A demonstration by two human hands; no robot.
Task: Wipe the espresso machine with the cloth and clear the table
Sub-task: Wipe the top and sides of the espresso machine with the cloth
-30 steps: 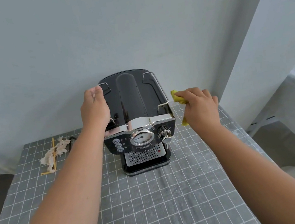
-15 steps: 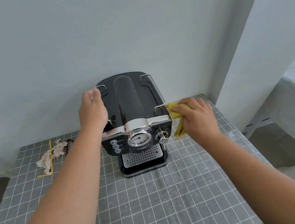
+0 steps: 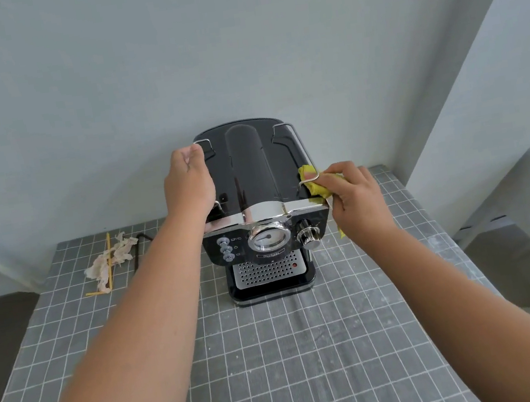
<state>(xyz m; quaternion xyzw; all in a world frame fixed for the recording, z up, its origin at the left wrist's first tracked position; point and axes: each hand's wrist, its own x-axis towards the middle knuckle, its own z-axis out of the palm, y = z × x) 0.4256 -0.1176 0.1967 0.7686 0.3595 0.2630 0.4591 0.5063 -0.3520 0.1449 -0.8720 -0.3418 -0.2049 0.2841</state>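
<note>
Right hand [image 3: 357,201] bunching cloth [image 3: 314,185], left hand's [image 3: 187,181] fingertips hidden

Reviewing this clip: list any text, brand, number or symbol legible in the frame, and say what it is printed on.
"Duchess", as best it can be made out: small nameplate under the round gauge on the espresso machine; blurred, so uncertain.
Small white icons beside the three buttons: symbols, too small to identify.
Gauge dial markings: too small to read.
Nothing readable on the yellow cloth, the grid table cover or the wall.
</note>
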